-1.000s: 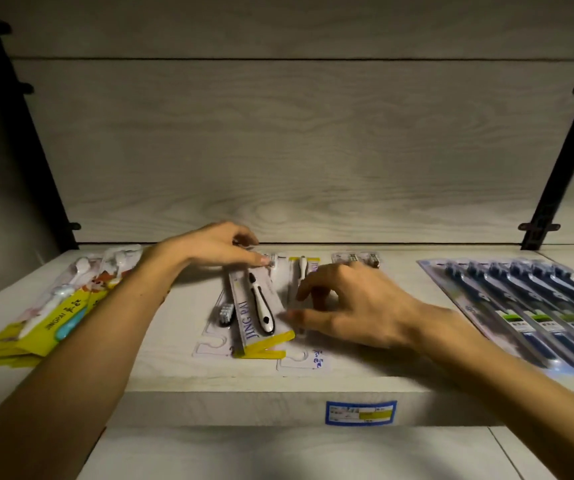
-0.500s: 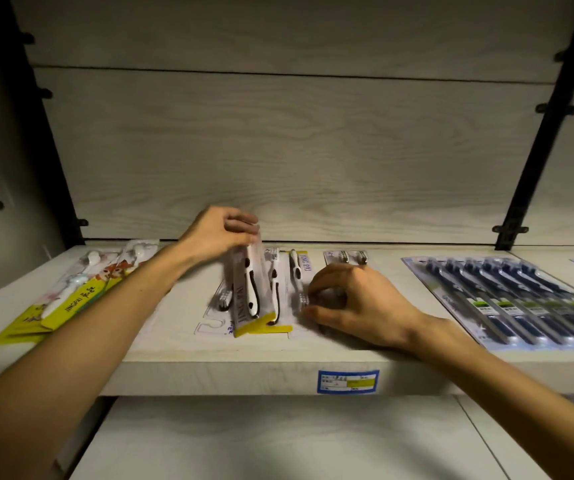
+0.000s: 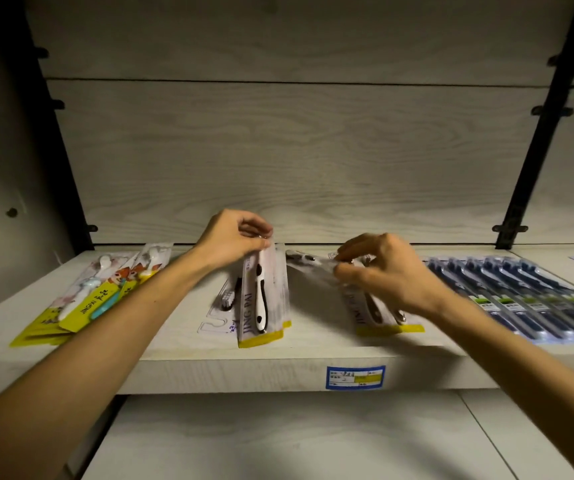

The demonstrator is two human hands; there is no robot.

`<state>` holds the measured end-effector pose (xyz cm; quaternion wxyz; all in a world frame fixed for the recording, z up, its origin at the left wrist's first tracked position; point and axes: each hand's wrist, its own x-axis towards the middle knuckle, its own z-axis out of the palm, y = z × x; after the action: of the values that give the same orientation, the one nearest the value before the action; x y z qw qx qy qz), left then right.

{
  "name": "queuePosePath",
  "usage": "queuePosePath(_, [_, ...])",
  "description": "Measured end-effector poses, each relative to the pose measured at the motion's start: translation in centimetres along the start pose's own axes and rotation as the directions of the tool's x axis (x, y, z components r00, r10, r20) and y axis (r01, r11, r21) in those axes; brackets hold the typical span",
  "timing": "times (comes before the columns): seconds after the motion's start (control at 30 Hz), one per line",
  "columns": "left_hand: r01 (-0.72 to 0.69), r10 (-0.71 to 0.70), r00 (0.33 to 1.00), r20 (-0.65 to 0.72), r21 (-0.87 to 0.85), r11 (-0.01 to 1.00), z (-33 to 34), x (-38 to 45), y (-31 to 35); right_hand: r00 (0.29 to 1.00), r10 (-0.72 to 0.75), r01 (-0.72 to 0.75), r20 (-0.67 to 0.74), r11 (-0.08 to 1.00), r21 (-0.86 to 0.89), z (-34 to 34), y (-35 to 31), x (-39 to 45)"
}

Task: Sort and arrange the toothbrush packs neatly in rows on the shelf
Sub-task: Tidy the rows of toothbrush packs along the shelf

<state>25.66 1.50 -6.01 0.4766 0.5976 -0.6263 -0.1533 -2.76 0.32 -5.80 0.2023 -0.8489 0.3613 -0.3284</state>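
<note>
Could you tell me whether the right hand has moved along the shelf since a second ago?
Yes. The right hand moved rightward from above the price label, toward the blue packs.

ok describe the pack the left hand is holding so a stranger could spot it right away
On the pale wood shelf, look left of the blue price label on its front edge. The left hand pinches the top of a standing JING PAI pack: black-and-white brush, yellow bottom strip, propped up while its neighbours lie flat.
</note>
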Motion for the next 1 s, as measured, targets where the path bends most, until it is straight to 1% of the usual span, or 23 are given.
queuePosePath(0.1, [-0.028, 0.028, 0.999, 0.021, 0.023, 0.999, 0.6, 0.4, 0.4, 0.999, 0.029, -0.028, -0.025, 0.999, 0.043, -3.2, 1.2, 1.5])
queuePosePath(0.13, [-0.046, 0.045, 0.999, 0.027, 0.045, 0.998, 0.8, 0.6, 0.5, 1.0, 0.03, -0.03, 0.008, 0.997, 0.074, -4.2, 1.7, 1.8])
queuePosePath(0.2, [-0.087, 0.084, 0.996, 0.038, 0.096, 0.992, 1.2, 0.8, 0.7, 0.987, 0.018, -0.037, 0.158, 0.992, 0.118, -6.0, 2.5, 2.4])
queuePosePath(0.27, [-0.104, 0.097, 0.993, 0.062, 0.136, 0.985, 1.7, 1.2, 0.8, 0.962, 0.05, -0.067, 0.267, 0.996, 0.054, -7.1, 3.6, 3.1])
queuePosePath(0.33, [-0.094, 0.08, 0.992, 0.1, 0.148, 0.984, 2.5, 1.5, 0.9, 0.943, 0.11, -0.103, 0.314, 0.994, -0.038, -7.7, 4.7, 3.9])
queuePosePath(0.4, [-0.102, 0.075, 0.984, 0.164, 0.161, 0.982, 3.5, 1.8, 1.1, 0.921, 0.159, -0.115, 0.355, 0.983, -0.14, -7.4, 5.7, 4.8])
queuePosePath(0.47, [-0.117, 0.059, 0.962, 0.266, 0.209, 0.971, 4.7, 1.8, 1.2, 0.923, 0.179, -0.093, 0.34, 0.963, -0.254, -6.4, 6.9, 5.7])
queuePosePath(0.53, [-0.148, 0.021, 0.93, 0.367, 0.321, 0.935, 5.6, 1.8, 1.2, 0.953, 0.143, -0.056, 0.266, 0.949, -0.309, -5.3, 8.2, 6.6])
queuePosePath(0.57, [-0.188, 0.02, 0.918, 0.396, 0.391, 0.901, 6.0, 1.9, 1.3, 0.965, 0.122, -0.05, 0.232, 0.954, -0.297, -4.9, 8.7, 7.0])
queuePosePath(0.63, [-0.277, 0.034, 0.91, 0.414, 0.546, 0.791, 6.7, 2.1, 1.2, 0.975, 0.098, -0.049, 0.2, 0.97, -0.237, -4.4, 9.4, 7.5])
queuePosePath(0.67, [-0.299, 0.029, 0.91, 0.413, 0.607, 0.736, 7.0, 2.3, 1.1, 0.975, 0.095, -0.053, 0.201, 0.977, -0.206, -4.4, 9.7, 7.7])
queuePosePath(0.7, [-0.303, 0.017, 0.911, 0.411, 0.643, 0.704, 7.3, 2.5, 0.9, 0.973, 0.103, -0.068, 0.204, 0.983, -0.172, -4.7, 10.1, 7.7])
queuePosePath(0.73, [-0.289, 0.003, 0.913, 0.407, 0.643, 0.71, 7.5, 2.7, 0.7, 0.971, 0.121, -0.093, 0.207, 0.986, -0.139, -5.2, 10.5, 7.6])
queuePosePath(0.77, [-0.253, -0.003, 0.92, 0.393, 0.597, 0.761, 7.6, 2.8, 0.4, 0.967, 0.142, -0.118, 0.21, 0.985, -0.124, -5.9, 10.9, 7.5])
queuePosePath(0.83, [-0.148, 0.007, 0.948, 0.318, 0.422, 0.894, 7.9, 2.9, 0.0, 0.962, 0.17, -0.141, 0.215, 0.979, -0.145, -7.5, 12.0, 6.9])
queuePosePath(0.87, [-0.123, 0.02, 0.961, 0.277, 0.362, 0.924, 7.9, 3.0, -0.2, 0.959, 0.175, -0.142, 0.222, 0.977, -0.159, -8.1, 12.4, 6.6])
queuePosePath(0.93, [-0.118, 0.042, 0.972, 0.231, 0.327, 0.937, 8.0, 3.0, -0.3, 0.957, 0.162, -0.124, 0.242, 0.979, -0.163, -8.5, 12.6, 6.2])
queuePosePath(1.0, [-0.092, 0.026, 0.98, 0.197, 0.331, 0.939, 8.2, 3.1, -0.3, 0.967, 0.107, -0.077, 0.232, 0.988, -0.135, -7.7, 11.9, 6.4])
